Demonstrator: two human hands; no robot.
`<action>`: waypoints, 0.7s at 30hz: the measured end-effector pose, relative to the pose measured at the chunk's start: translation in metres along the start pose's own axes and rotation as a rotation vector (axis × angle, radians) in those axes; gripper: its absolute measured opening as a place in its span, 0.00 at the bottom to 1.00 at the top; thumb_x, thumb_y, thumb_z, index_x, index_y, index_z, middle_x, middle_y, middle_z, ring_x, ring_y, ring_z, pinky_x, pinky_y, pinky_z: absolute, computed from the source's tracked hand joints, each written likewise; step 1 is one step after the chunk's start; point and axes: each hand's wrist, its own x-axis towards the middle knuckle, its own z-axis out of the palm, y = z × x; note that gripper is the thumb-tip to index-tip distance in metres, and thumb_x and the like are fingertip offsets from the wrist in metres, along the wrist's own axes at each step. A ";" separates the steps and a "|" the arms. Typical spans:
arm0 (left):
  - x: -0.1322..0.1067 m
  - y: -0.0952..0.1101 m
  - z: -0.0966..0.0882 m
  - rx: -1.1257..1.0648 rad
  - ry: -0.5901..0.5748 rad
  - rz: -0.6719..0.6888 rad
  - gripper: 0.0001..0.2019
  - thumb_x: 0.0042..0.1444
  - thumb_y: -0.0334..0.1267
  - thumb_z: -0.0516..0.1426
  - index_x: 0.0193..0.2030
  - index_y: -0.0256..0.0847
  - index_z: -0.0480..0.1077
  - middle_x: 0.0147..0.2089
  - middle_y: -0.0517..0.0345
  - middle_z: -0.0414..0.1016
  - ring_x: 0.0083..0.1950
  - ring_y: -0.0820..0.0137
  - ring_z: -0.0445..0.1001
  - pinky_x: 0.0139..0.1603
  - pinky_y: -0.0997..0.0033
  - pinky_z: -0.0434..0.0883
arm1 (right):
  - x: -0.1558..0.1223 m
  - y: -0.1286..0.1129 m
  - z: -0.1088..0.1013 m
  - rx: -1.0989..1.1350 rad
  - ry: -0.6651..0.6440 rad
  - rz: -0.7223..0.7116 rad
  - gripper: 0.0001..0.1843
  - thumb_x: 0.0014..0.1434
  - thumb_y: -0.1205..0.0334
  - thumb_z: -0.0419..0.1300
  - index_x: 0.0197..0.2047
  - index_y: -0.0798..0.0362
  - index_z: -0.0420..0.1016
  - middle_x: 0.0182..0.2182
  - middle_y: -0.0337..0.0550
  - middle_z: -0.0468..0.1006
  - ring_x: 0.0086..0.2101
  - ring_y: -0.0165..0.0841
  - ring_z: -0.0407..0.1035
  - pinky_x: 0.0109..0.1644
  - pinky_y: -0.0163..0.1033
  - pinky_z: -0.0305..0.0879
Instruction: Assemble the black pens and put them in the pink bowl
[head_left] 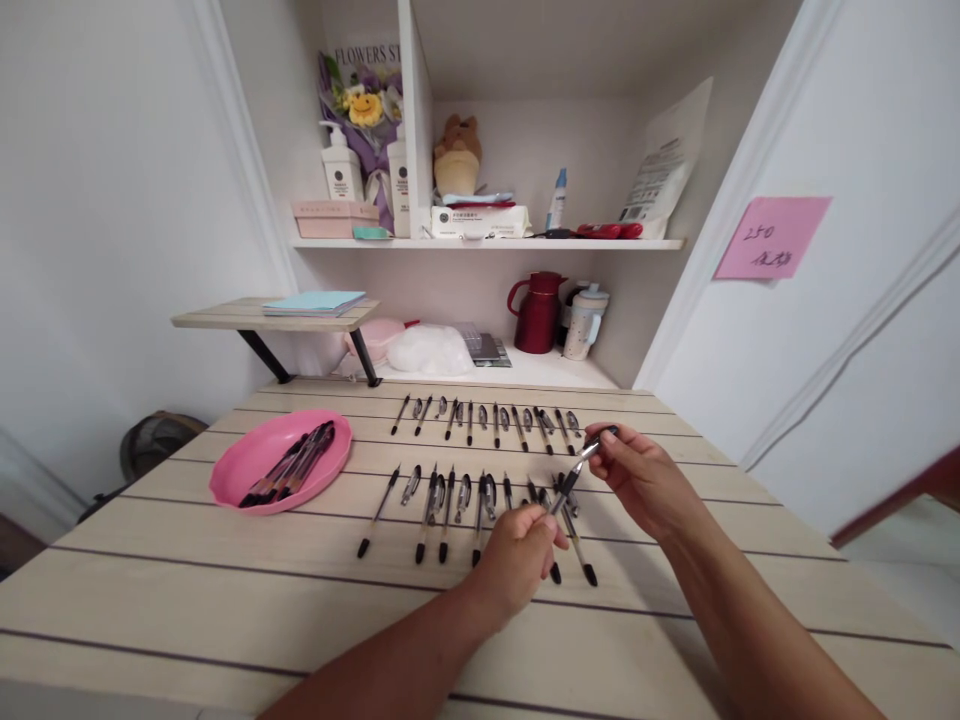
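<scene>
Both left-hand fingers [541,535] and right-hand fingers [616,452] clamp one slim black-and-clear plastic pen [568,483]; slipping could scatter similar pens [579,553] beneath.

Right of the pink bowl [251,447], our left hand [516,560] hides one end of the pen [568,484] and parts of some near-row pens [447,512]. Nearer us than the bowl, the bottom edge cuts off our forearms [397,655]. Above and beyond it, we find the pump bottle's [343,168] print too small to read.
</scene>
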 end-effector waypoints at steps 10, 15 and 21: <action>0.000 -0.002 0.002 0.020 0.000 -0.005 0.14 0.54 0.44 0.46 0.26 0.38 0.62 0.13 0.68 0.52 0.16 0.79 0.48 0.20 0.76 0.47 | -0.003 0.003 -0.005 -0.050 -0.028 0.020 0.09 0.49 0.59 0.64 0.34 0.53 0.75 0.24 0.37 0.70 0.23 0.23 0.62 0.26 0.29 0.59; -0.002 0.002 0.001 0.069 0.017 0.004 0.14 0.54 0.44 0.46 0.25 0.38 0.63 0.14 0.68 0.53 0.16 0.79 0.50 0.20 0.76 0.48 | -0.009 0.009 0.003 -0.082 -0.051 0.070 0.11 0.47 0.59 0.65 0.34 0.54 0.75 0.24 0.37 0.69 0.22 0.24 0.62 0.23 0.30 0.57; 0.000 0.004 0.002 0.101 0.042 -0.004 0.13 0.55 0.41 0.45 0.27 0.37 0.64 0.13 0.67 0.53 0.16 0.78 0.50 0.20 0.76 0.50 | -0.015 0.020 0.011 -0.109 -0.084 0.100 0.12 0.47 0.57 0.65 0.33 0.55 0.73 0.23 0.36 0.68 0.21 0.23 0.61 0.22 0.30 0.55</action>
